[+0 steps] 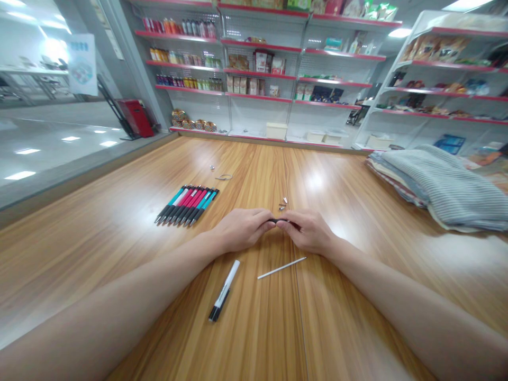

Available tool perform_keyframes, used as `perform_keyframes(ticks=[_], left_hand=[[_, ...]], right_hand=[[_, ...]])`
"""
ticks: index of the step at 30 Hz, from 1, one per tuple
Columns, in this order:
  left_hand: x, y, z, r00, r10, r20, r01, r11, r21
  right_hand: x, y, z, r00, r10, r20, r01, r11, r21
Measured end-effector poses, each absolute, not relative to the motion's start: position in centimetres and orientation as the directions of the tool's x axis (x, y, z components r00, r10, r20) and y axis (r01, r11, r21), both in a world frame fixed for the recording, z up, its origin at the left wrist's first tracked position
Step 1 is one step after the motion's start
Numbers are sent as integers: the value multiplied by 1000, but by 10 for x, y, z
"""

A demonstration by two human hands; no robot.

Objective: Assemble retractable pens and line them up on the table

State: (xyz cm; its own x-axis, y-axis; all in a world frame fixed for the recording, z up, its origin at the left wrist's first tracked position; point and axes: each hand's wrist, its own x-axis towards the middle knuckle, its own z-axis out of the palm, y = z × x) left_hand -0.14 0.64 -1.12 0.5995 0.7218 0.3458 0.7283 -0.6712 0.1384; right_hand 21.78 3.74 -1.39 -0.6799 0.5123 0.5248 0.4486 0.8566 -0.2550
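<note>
My left hand point(246, 228) and my right hand point(307, 229) meet over the middle of the table, both closed on a small black pen part point(277, 220). It looks like a rubber grip, though the fingers cover most of it. Just beyond them lie several small metal pen tips point(283, 203). Nearer to me, a thin white ink refill point(281, 268) rests at a slant. To its left is a white pen barrel with a black end point(224, 291). A row of assembled pens point(186, 205) in teal, pink and white, with black grips, lies left of my left hand.
The wooden table point(349, 328) carries a thin ring-shaped loop point(224, 177) and a tiny shiny piece point(211, 167) farther back. Folded cloths point(448, 185) are piled at the right. Shelves of goods point(257, 69) stand behind the table, and a red box point(136, 118) is at the far left.
</note>
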Motion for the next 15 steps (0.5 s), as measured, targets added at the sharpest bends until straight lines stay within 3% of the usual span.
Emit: perform_keyframes(ticks=[15], left_hand=[[-3, 9, -14, 597, 731, 331, 724, -668, 169]], right_hand=[[216, 37, -15, -664, 542, 515, 480, 837, -263]])
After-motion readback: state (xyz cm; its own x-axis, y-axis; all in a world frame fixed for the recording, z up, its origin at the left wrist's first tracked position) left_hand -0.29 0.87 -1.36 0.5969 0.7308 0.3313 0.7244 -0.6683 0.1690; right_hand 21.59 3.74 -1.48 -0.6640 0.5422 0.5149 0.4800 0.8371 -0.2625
